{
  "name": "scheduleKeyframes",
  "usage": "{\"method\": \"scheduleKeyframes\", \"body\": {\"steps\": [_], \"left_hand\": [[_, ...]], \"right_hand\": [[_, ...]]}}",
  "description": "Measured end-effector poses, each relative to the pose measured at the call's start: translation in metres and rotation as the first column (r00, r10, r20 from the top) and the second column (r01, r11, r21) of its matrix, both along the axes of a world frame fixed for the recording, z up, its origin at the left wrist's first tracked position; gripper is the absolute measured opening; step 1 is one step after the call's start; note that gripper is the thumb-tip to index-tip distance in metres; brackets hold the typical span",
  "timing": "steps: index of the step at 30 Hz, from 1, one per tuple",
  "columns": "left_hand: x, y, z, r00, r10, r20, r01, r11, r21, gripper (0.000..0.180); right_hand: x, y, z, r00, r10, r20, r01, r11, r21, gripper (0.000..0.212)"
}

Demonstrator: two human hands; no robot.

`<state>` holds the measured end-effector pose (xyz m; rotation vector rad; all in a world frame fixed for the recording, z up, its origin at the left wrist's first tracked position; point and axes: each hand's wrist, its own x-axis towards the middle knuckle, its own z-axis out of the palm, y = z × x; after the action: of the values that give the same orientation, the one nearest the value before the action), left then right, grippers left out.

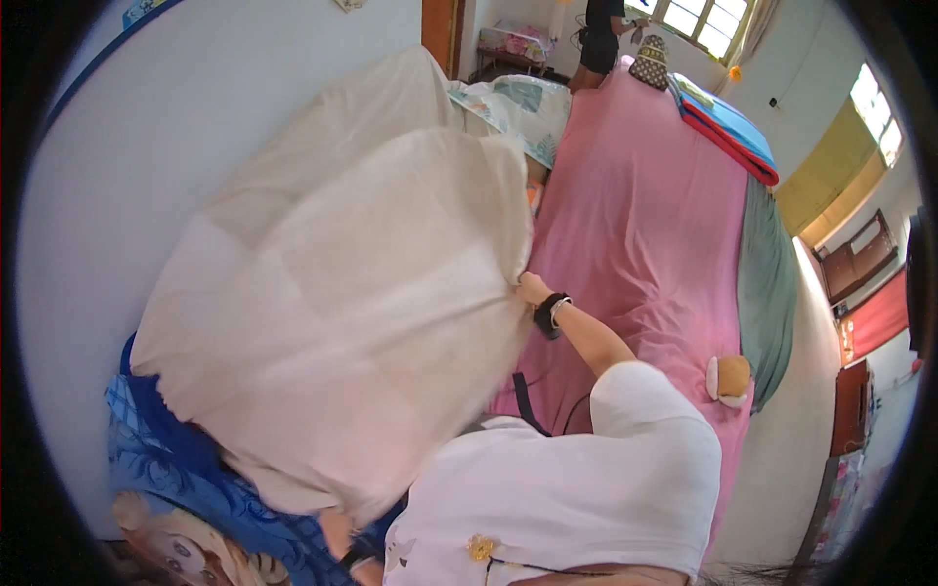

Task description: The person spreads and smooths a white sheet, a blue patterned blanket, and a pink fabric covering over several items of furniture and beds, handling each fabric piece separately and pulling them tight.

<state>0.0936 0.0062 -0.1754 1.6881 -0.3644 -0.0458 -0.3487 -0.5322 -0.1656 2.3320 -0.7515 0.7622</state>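
A large cream bed sheet (pixel 342 264) billows over the bed on the left, spread out in the air and hiding most of what lies beneath. My right hand (pixel 532 290), with a black band and a bracelet at the wrist, is closed on its right edge. Low in the view, my left hand (pixel 338 532) grips the near edge of the same sheet; its fingers are partly covered by the fabric. Blue patterned bedding (pixel 166 459) shows under the sheet's near left side. A cartoon-printed plush or pillow (pixel 176 542) lies at the lower left.
A pink-covered bed (pixel 645 205) adjoins on the right, bearing a small brown-and-white plush (pixel 729 379), a folded blue-and-red blanket (pixel 728 127) and a patterned backpack (pixel 649 63). Another person (pixel 598 44) stands at the far end. A white wall (pixel 195 127) borders the left.
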Motion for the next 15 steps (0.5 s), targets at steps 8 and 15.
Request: {"method": "scheduleKeyframes", "body": {"steps": [8, 15], "left_hand": [[-0.067, -0.035, 0.162, 0.825, -0.044, -0.563, -0.026, 0.993, -0.117, 0.039], [-0.082, -0.016, -0.009, 0.895, -0.410, -0.176, 0.323, 0.323, 0.890, 0.028]], "right_hand": [[0.096, -0.003, 0.164, 0.769, -0.252, 0.587, -0.468, 0.404, 0.786, 0.023], [-0.015, -0.064, -0.059, 0.901, -0.309, -0.305, 0.419, 0.431, 0.799, 0.025]]}}
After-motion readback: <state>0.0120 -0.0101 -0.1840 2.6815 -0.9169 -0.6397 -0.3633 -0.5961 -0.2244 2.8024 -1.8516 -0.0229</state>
